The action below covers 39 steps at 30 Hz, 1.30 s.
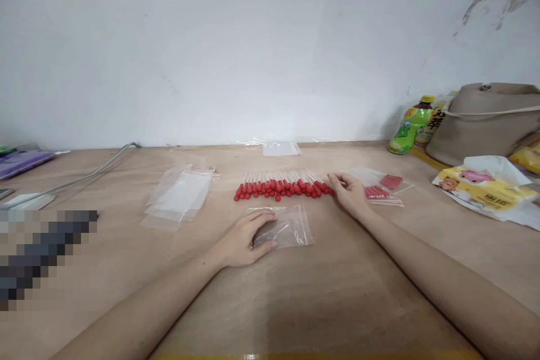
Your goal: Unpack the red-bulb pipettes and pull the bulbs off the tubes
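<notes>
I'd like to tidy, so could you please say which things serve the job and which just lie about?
Likely the job: red-tipped sticks; front clear bag; left clear bags; right bags with red contents.

Apparently lying about: green bottle; beige bag; yellow packet; grey cable.

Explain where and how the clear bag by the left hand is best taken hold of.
Probably pinch its reddish-lined edge, coming from the right: that end of the clear bag lies uncovered, while the left hand occupies the other end.

Narrow gap between plastic bags (179, 198) and red-tipped sticks (278, 185) — bottle (409, 128), beige bag (485, 132) blocking right rear
</notes>
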Tool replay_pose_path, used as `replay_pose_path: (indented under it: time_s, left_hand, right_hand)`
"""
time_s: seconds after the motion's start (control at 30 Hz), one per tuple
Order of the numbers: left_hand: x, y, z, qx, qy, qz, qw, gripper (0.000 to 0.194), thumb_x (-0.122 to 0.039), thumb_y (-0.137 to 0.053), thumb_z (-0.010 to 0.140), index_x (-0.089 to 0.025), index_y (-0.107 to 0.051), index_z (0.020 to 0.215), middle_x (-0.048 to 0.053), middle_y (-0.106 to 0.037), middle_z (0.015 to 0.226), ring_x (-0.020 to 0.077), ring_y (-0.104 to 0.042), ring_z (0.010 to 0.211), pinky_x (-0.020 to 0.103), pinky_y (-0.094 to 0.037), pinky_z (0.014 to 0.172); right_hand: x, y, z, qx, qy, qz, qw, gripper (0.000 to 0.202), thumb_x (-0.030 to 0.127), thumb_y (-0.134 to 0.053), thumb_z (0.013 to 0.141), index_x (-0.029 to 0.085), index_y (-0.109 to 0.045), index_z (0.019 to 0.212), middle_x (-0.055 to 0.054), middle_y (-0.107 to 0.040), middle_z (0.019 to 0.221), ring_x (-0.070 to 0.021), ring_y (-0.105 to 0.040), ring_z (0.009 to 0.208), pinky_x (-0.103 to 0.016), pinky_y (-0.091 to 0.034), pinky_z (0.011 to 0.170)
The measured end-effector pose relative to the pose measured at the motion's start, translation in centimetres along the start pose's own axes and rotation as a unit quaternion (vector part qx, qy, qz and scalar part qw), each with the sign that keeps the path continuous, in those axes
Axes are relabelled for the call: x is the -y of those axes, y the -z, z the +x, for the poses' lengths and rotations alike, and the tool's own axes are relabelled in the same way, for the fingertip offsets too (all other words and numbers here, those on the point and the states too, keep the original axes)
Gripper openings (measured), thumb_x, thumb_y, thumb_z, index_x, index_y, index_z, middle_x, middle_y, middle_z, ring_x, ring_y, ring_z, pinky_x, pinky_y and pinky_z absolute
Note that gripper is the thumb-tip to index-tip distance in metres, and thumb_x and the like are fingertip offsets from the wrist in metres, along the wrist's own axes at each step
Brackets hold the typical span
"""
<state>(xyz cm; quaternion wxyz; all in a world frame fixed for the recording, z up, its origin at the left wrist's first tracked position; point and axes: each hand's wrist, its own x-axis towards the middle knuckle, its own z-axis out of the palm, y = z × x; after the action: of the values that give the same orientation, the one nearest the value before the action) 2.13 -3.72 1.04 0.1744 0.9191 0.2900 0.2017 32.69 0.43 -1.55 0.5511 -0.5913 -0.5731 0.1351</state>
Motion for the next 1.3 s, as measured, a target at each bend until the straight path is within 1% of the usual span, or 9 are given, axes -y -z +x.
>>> replay_pose_path:
  time_s: [0.13, 0.27, 0.4, 0.67, 0.8, 0.93, 1.07, 1.17, 1.3]
  left_hand:
    - [-0.1, 0.0, 0.0, -0.002, -0.006, -0.002, 1.000, 0.046, -0.036, -0.054, 0.080, -0.021, -0.044, 0.122, 0.009, -0.048, 0.128, 0.0231, -0.041, 0.121, 0.042, -0.035, 0.101]
    - [-0.2, 0.1, 0.0, 0.001, -0.010, -0.010, 1.000, 0.047, -0.037, -0.056, 0.078, -0.021, -0.045, 0.122, 0.009, -0.047, 0.128, 0.0236, -0.041, 0.121, 0.041, -0.035, 0.101]
    - [-0.4, 0.4, -0.1, 0.011, -0.001, -0.009, 1.000, 0.049, -0.038, -0.057, 0.077, -0.021, -0.045, 0.122, 0.009, -0.045, 0.130, 0.0243, -0.040, 0.122, 0.041, -0.035, 0.101]
    - [0.6, 0.1, 0.4, -0.119, 0.104, 0.012, 0.987, 0.025, -0.037, -0.048, 0.084, -0.019, -0.057, 0.098, 0.006, -0.057, 0.095, 0.0196, -0.054, 0.091, 0.035, -0.045, 0.080]
    - [1.2, -0.3, 0.4, -0.102, 0.133, 0.034, 0.985, 0.028, -0.043, -0.056, 0.077, -0.019, -0.055, 0.088, 0.003, -0.053, 0.083, 0.0184, -0.052, 0.079, 0.033, -0.043, 0.069]
    - [0.9, 0.1, 0.6, -0.078, 0.126, 0.022, 0.989, 0.020, -0.037, -0.052, 0.080, -0.018, -0.050, 0.075, 0.001, -0.051, 0.075, 0.0166, -0.049, 0.075, 0.029, -0.041, 0.066]
    - [0.5, 0.3, 0.5, -0.069, 0.117, -0.015, 0.991, 0.017, -0.033, -0.042, 0.085, -0.019, -0.043, 0.075, -0.001, -0.049, 0.071, 0.0132, -0.046, 0.065, 0.026, -0.038, 0.060]
    - [0.3, 0.1, 0.1, -0.074, 0.118, -0.053, 0.989, 0.015, -0.033, -0.039, 0.087, -0.020, -0.040, 0.080, -0.002, -0.048, 0.071, 0.0113, -0.044, 0.061, 0.024, -0.037, 0.057]
    - [0.6, -0.1, -0.3, -0.134, 0.115, -0.080, 0.981, 0.013, -0.030, -0.037, 0.088, -0.019, -0.042, 0.083, -0.002, -0.047, 0.070, 0.0113, -0.045, 0.062, 0.024, -0.039, 0.060]
  right_hand:
    - [3.3, 0.1, -2.5, -0.001, 0.119, -0.035, 0.992, 0.023, 0.039, -0.051, 0.080, 0.020, -0.064, 0.082, -0.007, -0.064, 0.088, -0.0204, -0.057, 0.089, -0.037, -0.043, 0.087]
    - [6.6, -0.8, -5.6, 0.225, 0.331, -0.041, 0.916, 0.018, 0.032, -0.053, 0.082, 0.023, -0.066, 0.089, -0.007, -0.064, 0.094, -0.0179, -0.058, 0.089, -0.034, -0.046, 0.082]
    - [7.0, -1.4, -6.5, 0.363, 0.387, -0.040, 0.847, 0.020, 0.029, -0.051, 0.083, 0.021, -0.066, 0.094, -0.007, -0.064, 0.101, -0.0174, -0.055, 0.101, -0.034, -0.043, 0.089]
    - [6.2, -1.2, -6.7, 0.404, 0.338, 0.045, 0.849, 0.017, 0.029, -0.058, 0.078, 0.019, -0.068, 0.088, -0.008, -0.065, 0.099, -0.0160, -0.057, 0.098, -0.032, -0.043, 0.089]
    - [6.9, -0.5, -6.4, 0.406, 0.288, 0.039, 0.867, 0.019, 0.032, -0.060, 0.077, 0.019, -0.067, 0.088, -0.007, -0.064, 0.098, -0.0136, -0.061, 0.086, -0.026, -0.048, 0.077]
    - [7.2, 2.3, -2.9, 0.262, 0.223, -0.149, 0.927, 0.014, 0.025, -0.053, 0.078, 0.018, -0.065, 0.075, -0.005, -0.063, 0.077, -0.0150, -0.059, 0.074, -0.027, -0.046, 0.070]
    - [5.5, 5.8, 0.7, 0.170, 0.063, -0.457, 0.871, 0.017, 0.017, -0.058, 0.064, 0.015, -0.063, 0.080, -0.013, -0.063, 0.088, -0.0270, -0.058, 0.088, -0.037, -0.043, 0.075]
    - [3.6, 6.8, 1.5, 0.193, -0.046, -0.492, 0.848, 0.011, 0.017, -0.061, 0.059, 0.014, -0.061, 0.069, -0.017, -0.064, 0.079, -0.0303, -0.062, 0.077, -0.038, -0.045, 0.066]
    - [1.8, 6.0, 0.9, 0.178, -0.059, -0.462, 0.867, 0.003, 0.016, -0.060, 0.059, 0.013, -0.059, 0.060, -0.019, -0.064, 0.069, -0.0313, -0.063, 0.068, -0.039, -0.046, 0.060]
